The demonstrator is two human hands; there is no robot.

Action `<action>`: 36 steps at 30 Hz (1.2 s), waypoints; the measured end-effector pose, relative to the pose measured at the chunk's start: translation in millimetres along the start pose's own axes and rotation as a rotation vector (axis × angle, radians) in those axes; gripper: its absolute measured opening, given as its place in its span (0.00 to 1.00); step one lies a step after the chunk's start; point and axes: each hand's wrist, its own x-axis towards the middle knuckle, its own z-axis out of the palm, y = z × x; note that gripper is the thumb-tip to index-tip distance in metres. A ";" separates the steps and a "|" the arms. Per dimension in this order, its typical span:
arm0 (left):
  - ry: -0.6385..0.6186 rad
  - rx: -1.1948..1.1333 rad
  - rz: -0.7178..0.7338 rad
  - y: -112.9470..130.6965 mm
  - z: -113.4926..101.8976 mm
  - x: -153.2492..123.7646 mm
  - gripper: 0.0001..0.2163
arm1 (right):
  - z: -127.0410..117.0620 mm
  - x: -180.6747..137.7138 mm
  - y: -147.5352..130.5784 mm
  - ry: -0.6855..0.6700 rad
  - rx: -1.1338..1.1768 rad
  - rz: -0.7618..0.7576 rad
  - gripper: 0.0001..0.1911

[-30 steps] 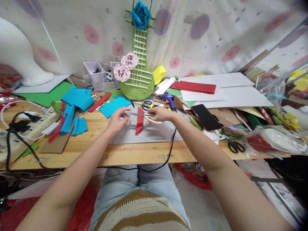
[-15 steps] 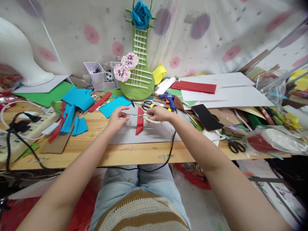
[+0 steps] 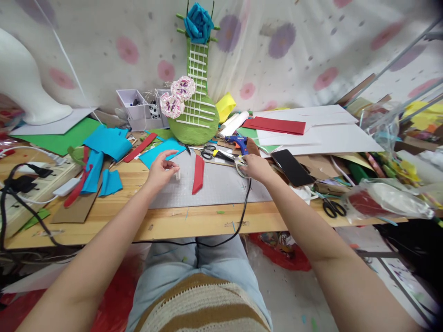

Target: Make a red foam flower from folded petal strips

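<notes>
- The left hand (image 3: 162, 170), above the left part of the grey mat (image 3: 221, 193), pinches a small pale piece (image 3: 178, 174) between thumb and fingertips; what the piece is cannot be told.
- The right hand (image 3: 256, 167), over the mat's right end, grasps the white-handled scissors (image 3: 241, 169) by a loop; their blades are hard to make out.
- A folded red strip (image 3: 198, 175) lies on the mat between the 2 hands, touched by neither, its lower end pointing to the table's front edge.
- The mat lies near the middle of the front edge of the wooden table (image 3: 204, 225), and a black cord (image 3: 246, 203) crosses its right part and hangs over that edge.
- Along the mat's back edge are black-handled scissors (image 3: 208, 152), a yellow-and-black tool (image 3: 224, 156) and a blue glue gun (image 3: 238, 141).
- Behind, toward the table's back edge, stands a green guitar-shaped piece (image 3: 195, 131) bearing 1 blue flower (image 3: 199, 23) and 2 pink-and-white flowers (image 3: 182, 88).
- Right of the right hand lies a black phone (image 3: 292, 168); 1 more pair of black scissors (image 3: 334, 208) sits by the front edge.
- Near the table's left front corner is a power strip (image 3: 65, 171).
</notes>
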 end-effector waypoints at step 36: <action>-0.313 0.025 0.017 20.5 -10.6 -9.0 0.22 | -7.4 34.3 -151.0 -0.129 1.238 -0.201 0.05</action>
